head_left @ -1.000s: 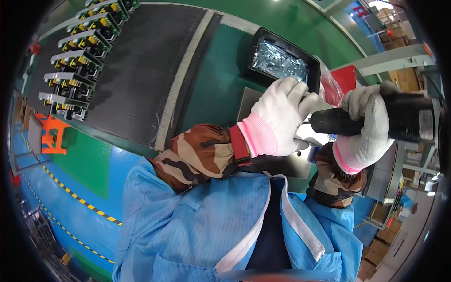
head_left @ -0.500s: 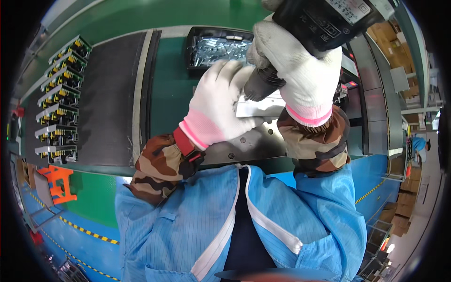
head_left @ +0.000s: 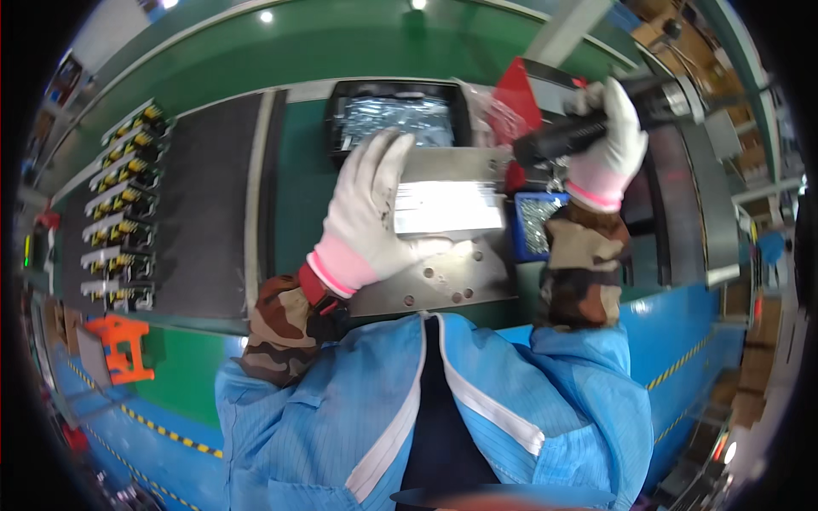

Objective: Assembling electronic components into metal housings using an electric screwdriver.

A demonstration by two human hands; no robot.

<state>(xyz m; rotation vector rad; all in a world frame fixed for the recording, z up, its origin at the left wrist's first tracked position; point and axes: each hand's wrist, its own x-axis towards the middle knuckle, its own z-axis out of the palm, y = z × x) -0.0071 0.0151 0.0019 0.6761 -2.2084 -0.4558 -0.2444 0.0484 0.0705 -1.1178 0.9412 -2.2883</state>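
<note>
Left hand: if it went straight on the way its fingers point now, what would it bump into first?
Probably the black bin of shiny metal parts: the fingers of the left hand overlap its near side in view, though whether they touch it or hover above is unclear.

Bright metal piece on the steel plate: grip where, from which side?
Bright metal piece: probably pinch its long edges near the left end, from the left. It lies flat, long side left-to-right; the left hand is at that end, the black power tool beyond the other.
</note>
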